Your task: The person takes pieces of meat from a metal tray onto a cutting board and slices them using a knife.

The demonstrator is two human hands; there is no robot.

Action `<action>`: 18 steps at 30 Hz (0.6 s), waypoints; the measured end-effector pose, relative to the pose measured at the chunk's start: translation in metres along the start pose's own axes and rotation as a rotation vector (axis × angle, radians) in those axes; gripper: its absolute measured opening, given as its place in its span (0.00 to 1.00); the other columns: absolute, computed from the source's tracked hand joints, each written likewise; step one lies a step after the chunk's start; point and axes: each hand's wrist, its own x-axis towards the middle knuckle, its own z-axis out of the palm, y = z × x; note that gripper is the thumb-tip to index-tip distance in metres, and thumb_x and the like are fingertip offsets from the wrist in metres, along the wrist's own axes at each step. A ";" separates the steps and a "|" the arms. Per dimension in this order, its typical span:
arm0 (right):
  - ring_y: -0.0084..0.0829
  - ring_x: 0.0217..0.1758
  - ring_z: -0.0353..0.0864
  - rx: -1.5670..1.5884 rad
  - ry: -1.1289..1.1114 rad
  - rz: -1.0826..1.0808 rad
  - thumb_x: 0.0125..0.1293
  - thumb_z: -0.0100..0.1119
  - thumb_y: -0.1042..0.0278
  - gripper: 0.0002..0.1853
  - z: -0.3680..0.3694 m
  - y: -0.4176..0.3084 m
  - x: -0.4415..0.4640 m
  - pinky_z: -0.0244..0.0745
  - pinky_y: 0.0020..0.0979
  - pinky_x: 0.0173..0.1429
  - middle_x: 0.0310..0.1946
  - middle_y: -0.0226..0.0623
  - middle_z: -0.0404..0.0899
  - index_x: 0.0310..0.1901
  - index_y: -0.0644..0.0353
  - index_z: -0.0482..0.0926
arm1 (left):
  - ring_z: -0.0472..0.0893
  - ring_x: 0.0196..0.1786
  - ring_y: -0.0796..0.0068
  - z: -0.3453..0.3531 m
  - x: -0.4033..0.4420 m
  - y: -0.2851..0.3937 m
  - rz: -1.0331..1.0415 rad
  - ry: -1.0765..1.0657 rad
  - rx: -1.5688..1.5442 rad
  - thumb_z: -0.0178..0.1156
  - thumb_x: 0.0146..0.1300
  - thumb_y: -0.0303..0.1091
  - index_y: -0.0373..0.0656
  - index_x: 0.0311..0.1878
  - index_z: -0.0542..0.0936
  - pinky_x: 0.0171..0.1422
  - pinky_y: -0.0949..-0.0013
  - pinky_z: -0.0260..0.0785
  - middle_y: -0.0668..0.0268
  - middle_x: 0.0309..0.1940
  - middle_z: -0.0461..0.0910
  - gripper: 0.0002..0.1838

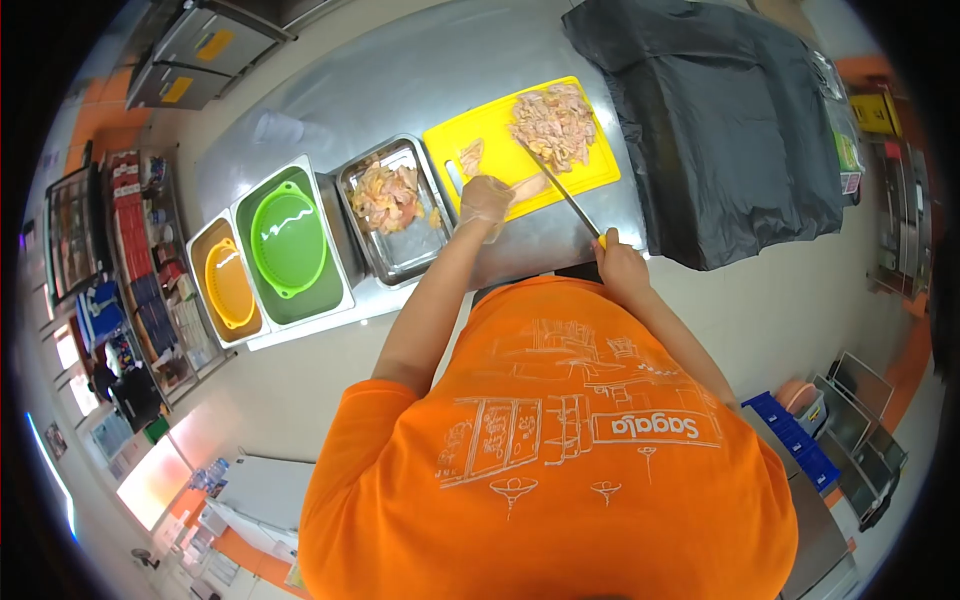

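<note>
Head view shows your right grip point(622, 264) wrapped around the knife point(570, 201), your left grip point(484, 200), clamped or not I cannot tell, beside a meat strip point(530, 187) on the yellow board point(490, 122), where the chopped heap point(554, 125) seems done and the tray point(408, 265) pieces point(385, 196) probably remain.

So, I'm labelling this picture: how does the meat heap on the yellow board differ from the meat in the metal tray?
The board heap looks chopped into small bits, while the tray meat is in larger pieces. The board heap looks paler pink; the tray meat looks more yellow. Both look like raw meat.
</note>
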 end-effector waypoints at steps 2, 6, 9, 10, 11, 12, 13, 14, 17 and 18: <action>0.62 0.34 0.86 0.001 0.017 -0.006 0.80 0.49 0.51 0.20 0.005 0.000 0.007 0.80 0.58 0.40 0.28 0.59 0.84 0.49 0.64 0.69 | 0.89 0.43 0.52 0.005 0.010 -0.006 0.087 0.009 0.192 0.68 0.61 0.43 0.42 0.40 0.91 0.53 0.60 0.81 0.51 0.39 0.89 0.14; 0.62 0.33 0.86 0.015 -0.021 -0.012 0.80 0.49 0.50 0.20 -0.003 -0.016 -0.001 0.80 0.59 0.39 0.27 0.59 0.84 0.48 0.64 0.68 | 0.88 0.47 0.51 0.003 -0.001 0.000 -0.007 0.024 0.012 0.66 0.62 0.44 0.41 0.40 0.90 0.56 0.58 0.80 0.49 0.41 0.88 0.15; 0.63 0.31 0.85 0.003 -0.056 -0.025 0.80 0.50 0.50 0.21 -0.001 -0.016 -0.012 0.79 0.60 0.35 0.26 0.61 0.83 0.48 0.66 0.67 | 0.88 0.48 0.51 -0.006 -0.017 0.010 -0.052 0.034 -0.040 0.67 0.62 0.42 0.42 0.39 0.90 0.57 0.57 0.79 0.50 0.40 0.88 0.13; 0.64 0.30 0.85 -0.001 -0.070 -0.031 0.79 0.51 0.49 0.22 0.003 -0.015 -0.014 0.79 0.60 0.34 0.25 0.62 0.82 0.48 0.66 0.67 | 0.88 0.47 0.51 -0.009 -0.023 0.015 -0.058 0.051 -0.035 0.67 0.62 0.42 0.42 0.39 0.90 0.57 0.57 0.79 0.50 0.40 0.88 0.13; 0.64 0.30 0.85 -0.005 -0.073 -0.035 0.79 0.51 0.49 0.22 0.009 -0.012 -0.015 0.79 0.61 0.34 0.25 0.62 0.82 0.47 0.66 0.67 | 0.88 0.47 0.51 -0.010 -0.026 0.016 -0.064 0.068 -0.028 0.67 0.61 0.41 0.42 0.39 0.90 0.57 0.57 0.79 0.50 0.40 0.88 0.13; 0.64 0.30 0.85 -0.008 -0.075 -0.038 0.79 0.51 0.49 0.22 0.014 -0.009 -0.015 0.79 0.61 0.34 0.25 0.62 0.82 0.47 0.66 0.67 | 0.88 0.45 0.52 -0.006 -0.026 0.010 -0.039 0.084 -0.016 0.69 0.61 0.42 0.41 0.39 0.90 0.55 0.58 0.80 0.50 0.38 0.89 0.13; 0.64 0.30 0.85 -0.011 -0.077 -0.041 0.79 0.51 0.49 0.22 0.017 -0.007 -0.014 0.79 0.61 0.35 0.25 0.62 0.82 0.47 0.66 0.67 | 0.89 0.43 0.53 -0.001 -0.024 0.002 -0.013 0.101 -0.003 0.70 0.60 0.42 0.41 0.40 0.90 0.53 0.58 0.80 0.50 0.37 0.89 0.14; 0.64 0.31 0.85 -0.016 -0.095 -0.023 0.79 0.50 0.49 0.22 0.021 -0.006 -0.014 0.80 0.60 0.36 0.26 0.61 0.83 0.47 0.66 0.67 | 0.89 0.42 0.54 0.004 -0.023 -0.004 0.012 0.117 0.010 0.71 0.60 0.42 0.40 0.40 0.90 0.52 0.59 0.80 0.50 0.35 0.89 0.14; 0.62 0.33 0.86 -0.017 -0.116 0.016 0.80 0.49 0.50 0.22 0.018 -0.019 -0.008 0.81 0.58 0.39 0.29 0.60 0.84 0.49 0.67 0.68 | 0.89 0.42 0.52 0.006 -0.029 -0.005 0.024 0.111 -0.003 0.71 0.61 0.42 0.40 0.40 0.90 0.52 0.58 0.80 0.49 0.36 0.88 0.14; 0.61 0.34 0.86 -0.009 -0.100 0.019 0.80 0.49 0.50 0.22 0.019 -0.024 -0.004 0.81 0.57 0.39 0.30 0.60 0.84 0.49 0.67 0.68 | 0.89 0.42 0.52 0.006 -0.032 -0.003 0.001 0.101 -0.019 0.71 0.61 0.42 0.40 0.40 0.90 0.52 0.58 0.80 0.48 0.36 0.88 0.14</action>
